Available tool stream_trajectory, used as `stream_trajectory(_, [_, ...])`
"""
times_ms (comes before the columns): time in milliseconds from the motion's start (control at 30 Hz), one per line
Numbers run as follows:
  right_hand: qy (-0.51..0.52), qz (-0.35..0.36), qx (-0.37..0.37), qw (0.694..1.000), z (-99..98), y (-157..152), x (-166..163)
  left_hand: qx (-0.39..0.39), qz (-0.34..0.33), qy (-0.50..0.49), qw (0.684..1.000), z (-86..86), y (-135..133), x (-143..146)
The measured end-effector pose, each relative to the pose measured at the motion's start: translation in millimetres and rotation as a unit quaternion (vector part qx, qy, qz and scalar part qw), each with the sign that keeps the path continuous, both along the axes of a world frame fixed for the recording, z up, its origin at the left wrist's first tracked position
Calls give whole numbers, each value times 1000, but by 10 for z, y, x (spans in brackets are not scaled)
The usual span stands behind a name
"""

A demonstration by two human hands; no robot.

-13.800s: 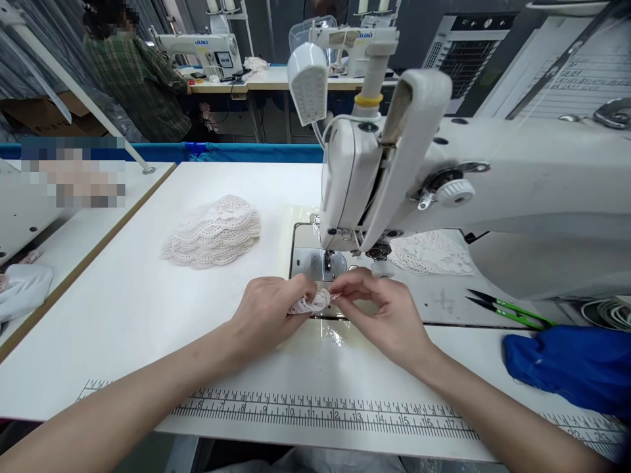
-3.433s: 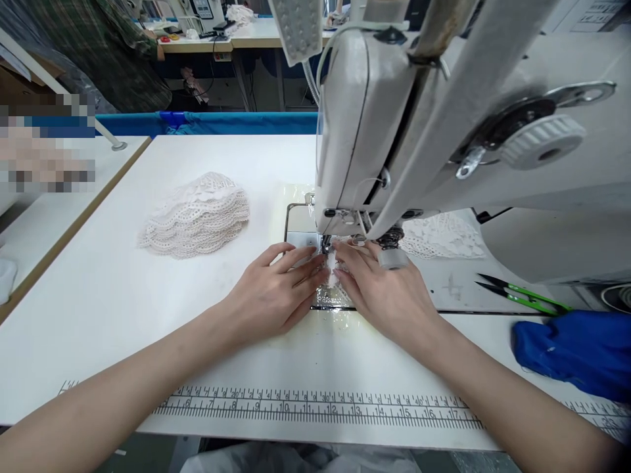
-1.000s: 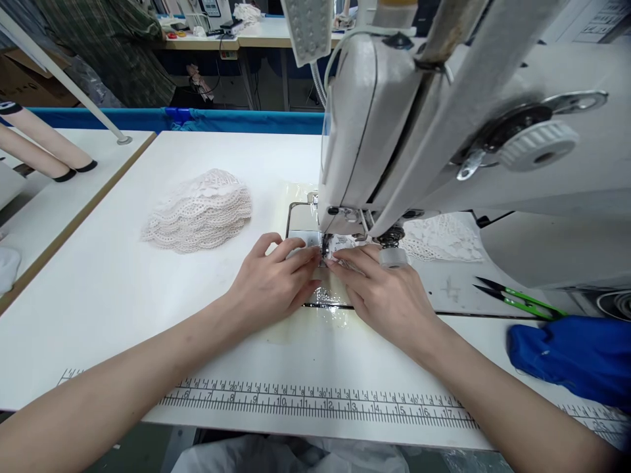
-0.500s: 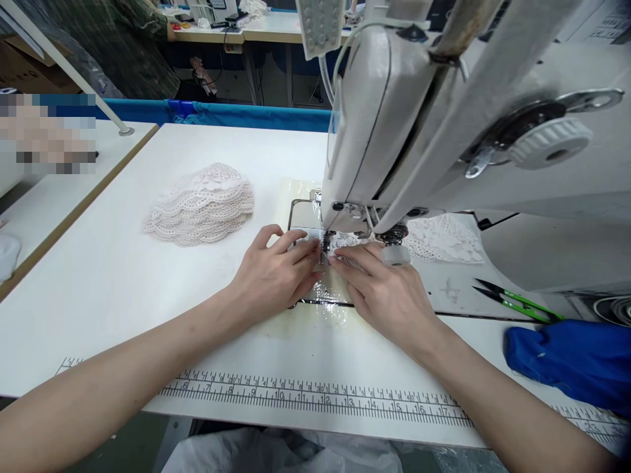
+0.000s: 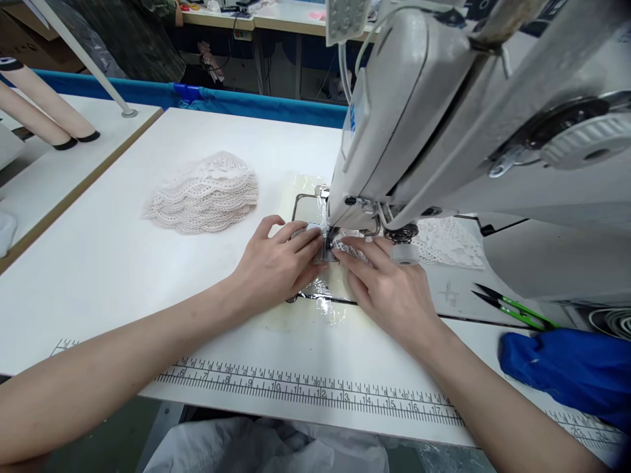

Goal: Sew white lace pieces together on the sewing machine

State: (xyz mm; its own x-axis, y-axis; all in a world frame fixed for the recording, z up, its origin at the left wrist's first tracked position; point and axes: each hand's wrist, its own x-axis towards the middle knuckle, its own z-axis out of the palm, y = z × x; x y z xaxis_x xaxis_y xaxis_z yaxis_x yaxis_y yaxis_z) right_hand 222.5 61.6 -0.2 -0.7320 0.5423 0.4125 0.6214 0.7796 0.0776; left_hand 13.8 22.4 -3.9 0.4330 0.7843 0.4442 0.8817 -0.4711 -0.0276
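Observation:
A white lace piece [image 5: 355,248] lies on the needle plate of the sewing machine [image 5: 389,125], beside the presser foot [image 5: 329,238]. My right hand [image 5: 392,282] holds it down with index and middle fingertips, partly hiding it. On the other side of the foot, my left hand [image 5: 280,263] lies with fingers stretched over the plate, tips close to the foot. I see nothing gripped in it, though its fingertips hide what lies beneath. Left of the machine is a pile of scalloped lace pieces [image 5: 207,194]. More white lace [image 5: 446,243] lies behind my right hand.
Green-handled thread snips [image 5: 517,307] lie at the right, near a blue cloth [image 5: 566,371]. A printed ruler [image 5: 315,392] runs along the table's front edge. A blue fabric strip [image 5: 271,108] borders the back. Another person's sleeve [image 5: 133,33] shows behind it.
The view has shifted slightly, so the machine appears farther right. My hands stay beside the presser foot, with the right still on the lace.

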Motion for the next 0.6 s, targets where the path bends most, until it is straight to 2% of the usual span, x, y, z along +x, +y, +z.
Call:
stream_trajectory(167, [-10,-23,-16,1000,-37,10,8,14,-5,-11,1000,19,-9,-22])
stream_trajectory(233, [18,-28,-50,998,-24,6,6,13,-15,-14,1000,18,-20,-27])
stream_trajectory(300, [88,-21,-143,986,24,-9,5,2,-38,-29,999,20,-36,-24])
stream_trajectory(333, [132,-7,-224,966,59,-19,5,-10,-52,-45,998,26,-44,-22])
stream_trajectory(367, [175,13,-321,931,95,-29,6,-27,-66,-71,995,37,-51,-20])
stream_trajectory(400, [214,36,-424,880,131,-37,7,-51,-83,-107,989,55,-57,-21])
stream_trajectory(467, [278,67,-586,758,186,-42,8,-140,-122,-208,960,112,-65,-40])
stream_trajectory(500, [304,72,-634,707,202,-39,7,-203,-136,-268,932,148,-69,-57])
stream_trajectory(533, [327,71,-664,668,211,-33,6,-267,-141,-328,895,186,-74,-79])
stream_trajectory(600, [346,61,-699,623,214,-24,-1,-364,-125,-428,818,261,-89,-129])
